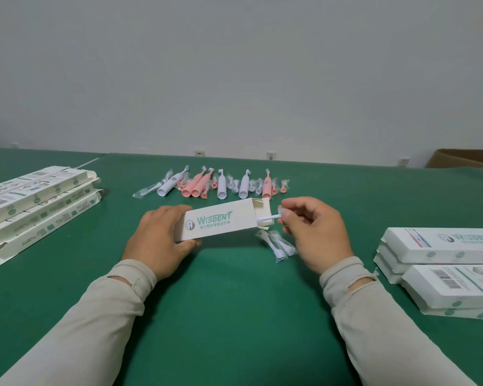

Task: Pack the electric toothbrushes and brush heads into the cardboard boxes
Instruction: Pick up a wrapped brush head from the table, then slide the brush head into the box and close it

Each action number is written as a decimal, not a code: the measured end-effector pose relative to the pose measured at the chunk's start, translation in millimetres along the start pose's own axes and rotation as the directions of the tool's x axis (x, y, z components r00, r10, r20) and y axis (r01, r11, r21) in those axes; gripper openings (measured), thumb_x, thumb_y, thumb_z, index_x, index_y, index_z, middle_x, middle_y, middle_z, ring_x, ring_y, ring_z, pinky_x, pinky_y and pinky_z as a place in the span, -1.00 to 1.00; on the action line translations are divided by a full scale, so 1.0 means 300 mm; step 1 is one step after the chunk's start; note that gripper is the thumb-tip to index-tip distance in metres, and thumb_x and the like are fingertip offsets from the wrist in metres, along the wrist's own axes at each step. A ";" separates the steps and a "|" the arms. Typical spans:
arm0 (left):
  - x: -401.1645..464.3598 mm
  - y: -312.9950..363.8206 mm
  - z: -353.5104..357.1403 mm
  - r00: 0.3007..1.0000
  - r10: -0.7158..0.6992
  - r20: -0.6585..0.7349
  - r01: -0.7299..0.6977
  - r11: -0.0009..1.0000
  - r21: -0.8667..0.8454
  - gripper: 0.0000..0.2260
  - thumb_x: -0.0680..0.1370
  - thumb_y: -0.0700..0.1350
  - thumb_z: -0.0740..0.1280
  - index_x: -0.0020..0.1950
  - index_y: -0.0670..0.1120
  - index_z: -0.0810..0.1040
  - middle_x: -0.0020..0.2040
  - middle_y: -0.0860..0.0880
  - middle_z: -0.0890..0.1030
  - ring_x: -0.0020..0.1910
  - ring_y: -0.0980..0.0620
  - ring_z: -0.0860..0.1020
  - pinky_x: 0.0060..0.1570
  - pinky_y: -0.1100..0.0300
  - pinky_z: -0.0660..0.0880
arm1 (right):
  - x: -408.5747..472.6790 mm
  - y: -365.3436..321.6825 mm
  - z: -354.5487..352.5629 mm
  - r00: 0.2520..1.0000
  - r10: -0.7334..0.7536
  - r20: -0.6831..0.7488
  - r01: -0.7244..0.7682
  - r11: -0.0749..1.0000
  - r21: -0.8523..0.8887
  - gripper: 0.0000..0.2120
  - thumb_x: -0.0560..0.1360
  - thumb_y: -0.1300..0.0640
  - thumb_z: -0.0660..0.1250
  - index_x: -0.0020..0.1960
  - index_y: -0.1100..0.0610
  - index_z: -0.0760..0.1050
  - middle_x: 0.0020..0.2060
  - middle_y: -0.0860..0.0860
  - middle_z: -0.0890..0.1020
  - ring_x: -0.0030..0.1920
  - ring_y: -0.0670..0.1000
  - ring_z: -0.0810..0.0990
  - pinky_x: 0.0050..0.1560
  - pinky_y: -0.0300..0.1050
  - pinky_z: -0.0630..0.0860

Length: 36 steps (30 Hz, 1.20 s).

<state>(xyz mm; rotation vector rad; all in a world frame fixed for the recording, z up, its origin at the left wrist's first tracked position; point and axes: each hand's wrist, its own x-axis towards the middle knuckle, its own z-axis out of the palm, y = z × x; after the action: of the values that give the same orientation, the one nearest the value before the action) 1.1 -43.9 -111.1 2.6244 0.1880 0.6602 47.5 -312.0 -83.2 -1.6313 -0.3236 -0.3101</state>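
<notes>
In the middle of the frame we see the left hand (162, 235) gripping the closed end of a cardboard box (221, 222) that lies on the green table (234, 316), fingers curled around its end. The box's flaps stand open at its right end. There the right hand (315, 232) pinches the thin neck of a white toothbrush (268, 217) between thumb and fingers; most of the brush is inside the box, only the neck and head stick out. Just below the open end lie wrapped brush heads (279, 245), near the right hand. Above the box, in the centre of the frame, a row of pink and white toothbrushes (221, 182) with more wrapped heads lies on the table. At the left edge we see a stack of flat boxes (37, 201), and at the right edge a stack of closed boxes (441, 263).
</notes>
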 end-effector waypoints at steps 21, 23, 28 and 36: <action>0.004 0.007 0.006 0.999 0.037 -0.020 -0.037 0.999 -0.019 -0.45 0.42 0.08 0.52 0.37 0.11 0.45 0.25 0.06 0.53 0.23 -0.06 0.41 0.22 -0.05 0.42 | -0.020 0.015 0.012 0.989 -0.118 0.091 0.141 0.936 -0.322 -0.77 0.53 0.16 0.38 -0.09 -0.19 0.58 -0.08 -0.23 0.51 -0.20 -0.15 0.49 -0.15 -0.47 0.40; 0.003 0.008 0.007 0.999 0.037 -0.019 -0.037 0.999 -0.018 -0.45 0.42 0.08 0.52 0.38 0.11 0.45 0.25 0.06 0.53 0.23 -0.06 0.40 0.22 -0.04 0.41 | -0.023 0.011 0.017 0.988 -0.094 0.122 0.128 0.940 -0.317 -0.80 0.54 0.14 0.38 -0.09 -0.19 0.60 0.00 -0.29 0.45 -0.13 -0.25 0.49 -0.11 -0.54 0.37; -0.002 0.014 0.003 0.999 0.052 -0.002 -0.052 0.999 -0.014 -0.45 0.43 0.08 0.52 0.38 0.12 0.44 0.26 0.07 0.52 0.23 -0.04 0.39 0.22 -0.05 0.41 | -0.026 0.012 0.022 0.982 -0.040 0.183 0.095 0.949 -0.301 -0.92 0.54 0.10 0.42 -0.07 -0.08 0.62 0.00 -0.22 0.54 -0.08 -0.32 0.52 -0.13 -0.57 0.37; -0.004 0.016 0.003 0.996 0.085 0.030 -0.084 0.996 -0.023 -0.43 0.41 0.08 0.52 0.39 0.12 0.44 0.26 0.09 0.51 0.26 -0.02 0.38 0.26 -0.01 0.39 | -0.024 0.014 0.019 0.963 -0.002 0.269 0.098 0.934 -0.343 -0.91 0.55 0.15 0.39 -0.06 0.03 0.68 -0.06 -0.07 0.56 -0.06 -0.07 0.55 0.01 -0.37 0.42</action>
<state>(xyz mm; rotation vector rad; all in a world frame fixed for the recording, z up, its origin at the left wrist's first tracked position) 0.6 -48.9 -110.1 2.6319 0.0607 0.6453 42.6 -306.8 -90.4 -2.0298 -0.5380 -0.1938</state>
